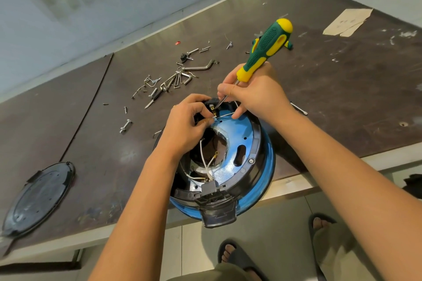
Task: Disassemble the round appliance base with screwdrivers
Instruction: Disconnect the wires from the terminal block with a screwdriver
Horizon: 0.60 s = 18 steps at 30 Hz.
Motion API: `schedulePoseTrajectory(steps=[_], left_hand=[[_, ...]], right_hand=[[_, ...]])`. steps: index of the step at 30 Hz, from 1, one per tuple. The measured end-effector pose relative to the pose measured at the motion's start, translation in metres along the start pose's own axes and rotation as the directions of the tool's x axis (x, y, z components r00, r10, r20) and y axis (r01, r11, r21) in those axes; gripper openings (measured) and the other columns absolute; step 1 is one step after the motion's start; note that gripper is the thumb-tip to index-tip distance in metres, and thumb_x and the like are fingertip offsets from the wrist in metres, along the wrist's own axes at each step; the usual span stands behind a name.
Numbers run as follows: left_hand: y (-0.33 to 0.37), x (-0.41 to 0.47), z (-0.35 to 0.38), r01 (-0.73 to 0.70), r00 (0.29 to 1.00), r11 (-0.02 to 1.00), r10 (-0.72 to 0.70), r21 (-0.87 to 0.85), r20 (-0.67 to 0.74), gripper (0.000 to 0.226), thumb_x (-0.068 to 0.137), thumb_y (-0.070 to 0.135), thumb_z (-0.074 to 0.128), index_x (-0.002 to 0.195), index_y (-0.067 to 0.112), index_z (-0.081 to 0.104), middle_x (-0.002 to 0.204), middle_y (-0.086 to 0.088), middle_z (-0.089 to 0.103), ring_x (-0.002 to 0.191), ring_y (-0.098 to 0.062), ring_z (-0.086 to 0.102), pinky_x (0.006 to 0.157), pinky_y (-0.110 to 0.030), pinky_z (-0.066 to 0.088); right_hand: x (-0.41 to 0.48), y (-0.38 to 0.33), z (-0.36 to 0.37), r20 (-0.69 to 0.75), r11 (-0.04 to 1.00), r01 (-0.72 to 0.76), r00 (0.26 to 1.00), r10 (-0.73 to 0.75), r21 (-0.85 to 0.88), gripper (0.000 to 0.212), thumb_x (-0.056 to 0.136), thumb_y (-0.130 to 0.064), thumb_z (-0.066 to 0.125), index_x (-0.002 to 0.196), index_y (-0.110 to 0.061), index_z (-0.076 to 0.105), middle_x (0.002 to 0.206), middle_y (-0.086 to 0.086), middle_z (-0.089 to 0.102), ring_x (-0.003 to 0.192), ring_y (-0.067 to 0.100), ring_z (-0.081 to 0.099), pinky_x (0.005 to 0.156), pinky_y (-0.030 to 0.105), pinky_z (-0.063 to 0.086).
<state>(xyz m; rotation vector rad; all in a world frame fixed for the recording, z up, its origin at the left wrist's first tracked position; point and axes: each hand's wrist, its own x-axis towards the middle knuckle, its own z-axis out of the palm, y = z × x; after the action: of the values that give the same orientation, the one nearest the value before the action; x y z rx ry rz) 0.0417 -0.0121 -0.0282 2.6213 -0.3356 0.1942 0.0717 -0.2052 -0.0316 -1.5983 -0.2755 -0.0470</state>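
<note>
Presently: round appliance base [246,166], blue with a black inner ring, open side up, at the 6 o'clock edge of the table [342,109] and overhanging it. Left hand [185,125] over the base's 11 o'clock rim, fingertips pinching a white wire [225,114]. Right hand [253,96] over its 1 o'clock rim, fingers curled round the lower end of a green-and-yellow screwdriver [265,48], tip set at the black block [211,104] at the base's 12 o'clock. Loose screws and fittings [164,82], scattered at 10 o'clock from the base. Black round cover [38,198], flat at 8 o'clock, well apart. Second screwdriver [288,44], mostly hidden behind the first, at 1 o'clock. Cardboard scrap [347,21], far off at 2 o'clock.
</note>
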Motion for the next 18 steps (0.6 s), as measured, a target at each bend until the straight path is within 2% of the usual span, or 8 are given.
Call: schedulePoseTrajectory(steps=[4,11,15,18], left_hand=[[-0.001,0.001,0.000,-0.021,1.000,1.000,0.021,0.012,-0.010,0.007,0.084,0.011,0.075,0.080,0.016,0.074,0.128,0.008,0.061,0.112,-0.007,0.057,0.097,-0.030,0.047],[-0.004,0.001,0.000,-0.016,1.000,1.000,0.016,0.021,-0.012,0.007,0.083,0.010,0.076,0.079,0.015,0.075,0.127,0.009,0.061,0.109,-0.002,0.056,0.088,-0.008,0.039],[-0.003,0.001,0.000,-0.018,1.000,1.000,0.018,0.005,-0.011,0.008,0.083,0.009,0.076,0.079,0.016,0.076,0.128,0.009,0.062,0.111,-0.004,0.057,0.093,-0.020,0.044],[-0.003,0.001,-0.001,-0.021,1.000,1.000,0.021,0.011,-0.013,0.008,0.082,0.007,0.076,0.080,0.016,0.077,0.128,0.009,0.061,0.111,-0.004,0.057,0.094,-0.020,0.044]], right_hand=[[0.004,-0.001,0.001,-0.012,0.999,-0.028,1.000,0.028,0.030,0.014,0.093,-0.016,0.075,0.082,-0.015,0.067,0.081,0.003,0.077,0.078,0.012,0.078,0.045,0.024,0.056],[0.010,-0.004,0.002,0.017,0.995,-0.076,0.997,0.075,0.059,0.011,0.095,-0.015,0.073,0.088,-0.008,0.068,0.082,0.004,0.077,0.077,0.013,0.078,0.044,0.022,0.054],[0.012,-0.004,0.003,0.005,0.997,-0.065,0.998,0.065,0.036,0.013,0.095,-0.017,0.073,0.084,-0.011,0.067,0.082,0.006,0.077,0.077,0.015,0.078,0.044,0.023,0.054],[0.015,-0.006,0.003,0.012,0.996,-0.072,0.997,0.072,0.056,0.015,0.096,-0.015,0.072,0.082,-0.011,0.066,0.081,0.008,0.077,0.075,0.018,0.079,0.043,0.022,0.053]])
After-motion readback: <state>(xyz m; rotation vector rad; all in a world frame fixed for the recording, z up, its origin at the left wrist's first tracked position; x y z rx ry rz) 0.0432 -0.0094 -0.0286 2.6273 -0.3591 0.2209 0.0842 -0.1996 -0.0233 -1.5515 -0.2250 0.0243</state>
